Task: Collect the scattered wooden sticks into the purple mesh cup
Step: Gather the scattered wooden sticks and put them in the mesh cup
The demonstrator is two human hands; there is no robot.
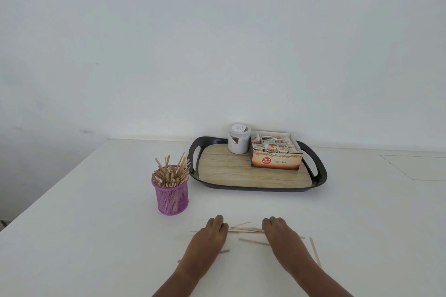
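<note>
Several pale, thin, flat wooden sticks lie loose on the white table, nearer to me than the purple mesh cup and off to its right. Most are bunched in a rough sideways bundle; a few lie apart, one slanted well to the right of the cup, past my right wrist.

The cup stands upright and is packed with many more of the same sticks, their tops fanning out above the rim, with the lower lengths showing through the mesh.

My left hand sits palm down at the bundle's end nearer the cup, and my right hand at the end farther from it. On both, the fingers bend down toward the table with their tips hidden behind the knuckles, so I cannot tell whether they clasp the sticks or only press against them.

The hands and forearms cover parts of some sticks. My forearms are cut off at the bottom edge.

Beyond the cup and to its right is a dark tray carrying a tea box and a white jar whose label is too small to read.
</note>
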